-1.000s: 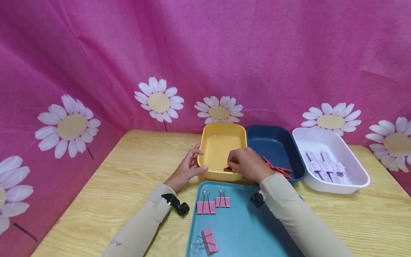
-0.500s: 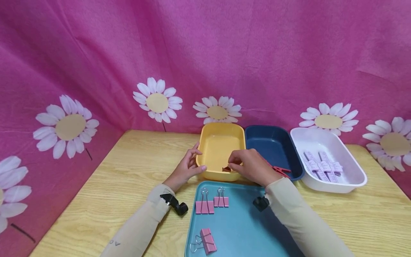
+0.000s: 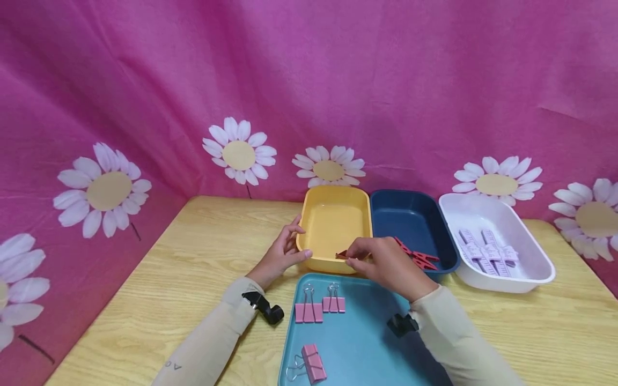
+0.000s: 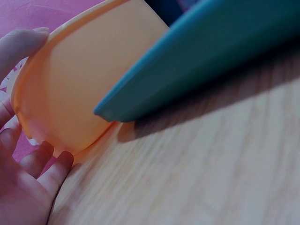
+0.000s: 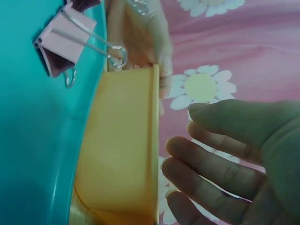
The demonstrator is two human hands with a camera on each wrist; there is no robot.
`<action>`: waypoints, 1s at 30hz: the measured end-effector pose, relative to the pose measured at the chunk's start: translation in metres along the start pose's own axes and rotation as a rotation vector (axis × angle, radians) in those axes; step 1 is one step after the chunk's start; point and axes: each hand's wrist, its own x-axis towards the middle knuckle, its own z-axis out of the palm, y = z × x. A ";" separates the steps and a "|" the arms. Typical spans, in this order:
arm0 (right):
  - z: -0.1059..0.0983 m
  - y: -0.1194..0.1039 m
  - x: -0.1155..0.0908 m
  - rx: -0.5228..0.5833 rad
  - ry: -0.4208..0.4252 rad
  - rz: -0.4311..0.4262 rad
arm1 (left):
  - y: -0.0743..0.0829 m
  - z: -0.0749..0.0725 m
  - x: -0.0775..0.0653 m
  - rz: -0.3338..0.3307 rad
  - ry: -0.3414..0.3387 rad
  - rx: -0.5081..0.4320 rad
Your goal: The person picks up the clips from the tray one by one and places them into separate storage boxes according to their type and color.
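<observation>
My left hand holds the near-left corner of the yellow bin, thumb at the rim and fingers along its outer side. In the left wrist view, the left fingers bend against the bin's wall. My right hand is over the bin's near-right edge, its thumb and fingers apart in the right wrist view with nothing between them. By its fingertips a small dark red-brown object shows inside the bin, mostly hidden by the near wall. Pink binder clips lie on the teal tray.
Right of the yellow bin stands a navy bin with red clothespins. Beyond it, a white bin contains lilac ruler-patterned clips. A pink flowered cloth hangs behind the wooden table.
My right hand has drawn back to the right and towards me, its fingers parting from the small object in the yellow bin. My left hand has stayed at the bin's corner.
</observation>
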 end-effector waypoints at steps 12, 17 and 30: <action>0.005 -0.007 -0.007 0.037 -0.067 -0.051 | 0.004 0.001 -0.001 -0.046 -0.007 0.008; 0.011 -0.009 -0.009 0.028 -0.147 -0.062 | 0.021 0.005 -0.007 -0.049 -0.018 0.010; 0.024 -0.011 -0.010 -0.007 -0.254 -0.048 | 0.028 0.008 -0.010 -0.040 -0.018 -0.002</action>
